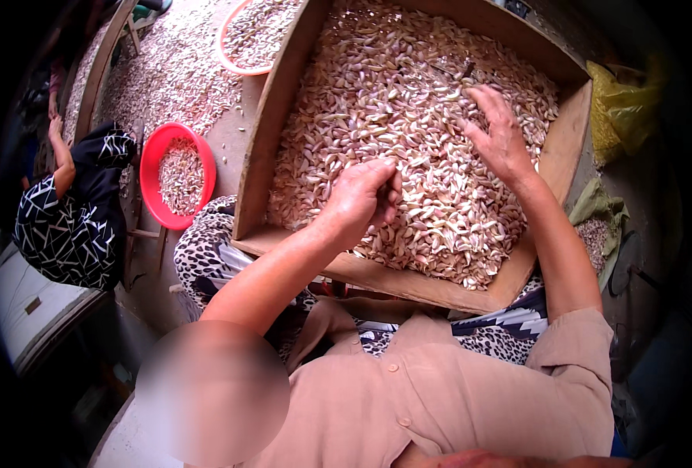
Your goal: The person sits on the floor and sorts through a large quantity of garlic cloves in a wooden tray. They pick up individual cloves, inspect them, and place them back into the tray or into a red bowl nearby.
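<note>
Garlic cloves (416, 156), whitish with pink-purple skins, fill a large wooden tray (258, 152) in front of me. My left hand (364, 196) is curled closed over the near-middle part of the cloves, thumb pressed to the bent fingers. What it holds, if anything, is hidden. Farther to the right, my right hand (504, 139) hovers above or rests lightly on the cloves, its thumb and fingers apart and no clove visible in its grasp. A small dark stick-like piece (467, 71) lies among the cloves just beyond the right fingertips.
Left of the tray stands a red basin (149, 160) of cloves, with another pink-rimmed basin (222, 48) farther back. Loose cloves (174, 86) cover the floor there. A person in dark patterned clothes (73, 214) sits at far left. Yellow sacks (622, 109) stand right.
</note>
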Demonstrator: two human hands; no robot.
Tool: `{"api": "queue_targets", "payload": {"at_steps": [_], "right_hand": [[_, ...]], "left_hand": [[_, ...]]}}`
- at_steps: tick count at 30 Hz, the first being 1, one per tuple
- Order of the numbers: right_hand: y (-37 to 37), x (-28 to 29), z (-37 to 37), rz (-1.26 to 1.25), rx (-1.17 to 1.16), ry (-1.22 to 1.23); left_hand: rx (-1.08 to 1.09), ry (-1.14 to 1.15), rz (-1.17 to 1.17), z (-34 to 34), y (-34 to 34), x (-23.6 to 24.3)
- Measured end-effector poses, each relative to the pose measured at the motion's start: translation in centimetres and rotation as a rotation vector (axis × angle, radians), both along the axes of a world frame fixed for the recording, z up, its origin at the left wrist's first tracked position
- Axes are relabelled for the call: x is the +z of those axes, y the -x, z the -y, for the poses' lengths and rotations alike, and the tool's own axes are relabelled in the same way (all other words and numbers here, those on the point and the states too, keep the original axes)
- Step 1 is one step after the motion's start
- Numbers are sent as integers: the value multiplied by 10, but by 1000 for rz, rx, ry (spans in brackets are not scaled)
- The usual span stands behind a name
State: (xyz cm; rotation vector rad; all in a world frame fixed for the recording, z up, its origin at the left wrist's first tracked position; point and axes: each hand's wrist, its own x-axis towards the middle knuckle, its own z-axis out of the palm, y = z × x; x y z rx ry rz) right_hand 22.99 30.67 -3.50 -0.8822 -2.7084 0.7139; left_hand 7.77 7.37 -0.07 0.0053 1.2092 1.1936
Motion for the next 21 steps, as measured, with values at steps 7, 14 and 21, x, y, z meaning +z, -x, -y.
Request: {"api": "queue_targets", "payload": {"at_steps": [7,14,21], "right_hand": [[11,-3,38,69,235,22],[11,39,68,-46,563,441],[-7,55,13,222,254,661]], "left_hand": [[20,0,-36,1,8,5],[110,-6,-123,-1,20,4],[174,-12,-118,-1,27,5]]}}
